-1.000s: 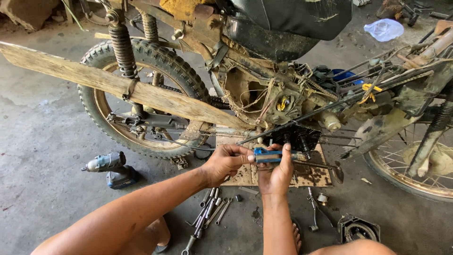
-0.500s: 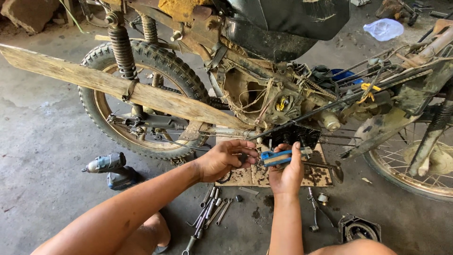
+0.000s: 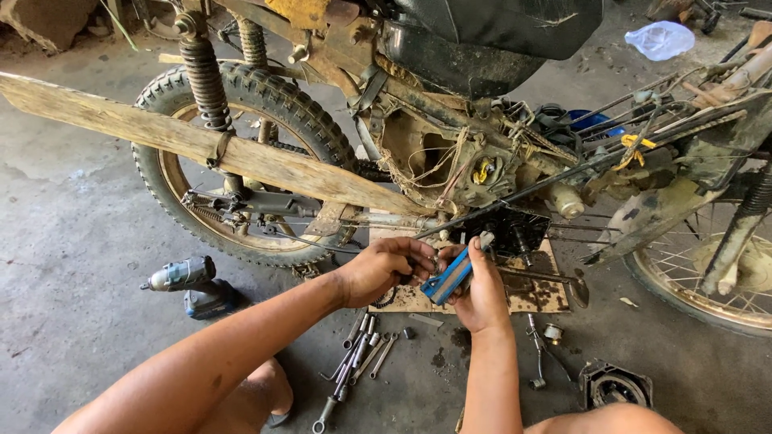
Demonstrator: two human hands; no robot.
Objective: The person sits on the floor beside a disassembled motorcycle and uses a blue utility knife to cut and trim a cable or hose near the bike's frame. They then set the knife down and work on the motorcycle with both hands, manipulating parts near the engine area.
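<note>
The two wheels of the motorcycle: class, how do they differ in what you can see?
The rear wheel shows almost whole, with a knobby tyre; the front wheel is cut by the frame's edge, showing thin spokes and little tread. A wooden plank crosses the rear wheel; none crosses the front wheel. Both stand on the concrete floor.

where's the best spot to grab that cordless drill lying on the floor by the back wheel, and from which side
Take the cordless drill by its handle, the neck between the pale grey body and the dark battery base, coming down from above. It lies on its side on the concrete floor, nose pointing left, so the handle faces up and nothing crowds it.
</note>
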